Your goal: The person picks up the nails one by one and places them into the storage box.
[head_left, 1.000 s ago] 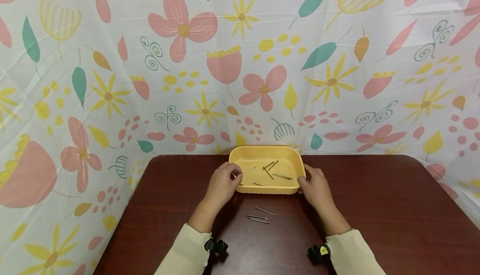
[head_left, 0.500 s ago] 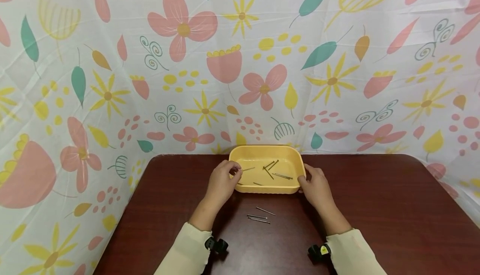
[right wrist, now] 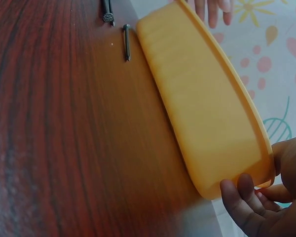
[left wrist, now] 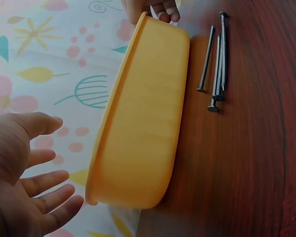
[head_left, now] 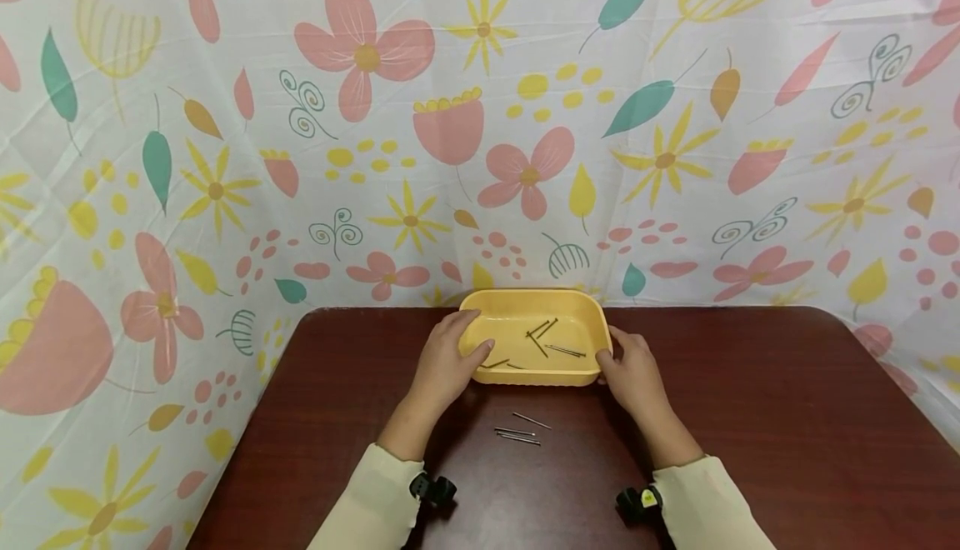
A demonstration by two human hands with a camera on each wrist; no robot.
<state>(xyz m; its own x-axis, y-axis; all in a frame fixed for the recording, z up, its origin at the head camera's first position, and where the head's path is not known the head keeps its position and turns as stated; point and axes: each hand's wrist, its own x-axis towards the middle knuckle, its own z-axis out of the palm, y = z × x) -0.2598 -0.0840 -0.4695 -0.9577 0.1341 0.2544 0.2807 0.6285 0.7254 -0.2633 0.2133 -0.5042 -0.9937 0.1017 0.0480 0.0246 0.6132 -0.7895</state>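
Note:
A yellow plastic tray (head_left: 536, 377) stands near the back edge of the table, with several loose nails inside, among them a nail (head_left: 540, 345) lying aslant. My left hand (head_left: 446, 362) is over the tray's left end, fingers and thumb spread apart and holding nothing. In the left wrist view, that left hand (left wrist: 19, 173) shows beside the tray's rim with its fingers loose. My right hand (head_left: 632, 371) grips the tray's right end, thumb on the rim; the right wrist view shows the fingers (right wrist: 244, 190) below the tray wall (right wrist: 202, 108).
On the dark red wooden table (head_left: 750, 400), several more nails (head_left: 517, 440) lie in front of the tray. A white cloth (head_left: 675, 225) printed with flowers hangs right behind the table. Black wrist cameras are strapped at both sleeves.
My left hand has let go of the nail it pinched, and its fingers have spread. A nail now lies in the tray's front left corner. My right hand keeps its hold on the tray.

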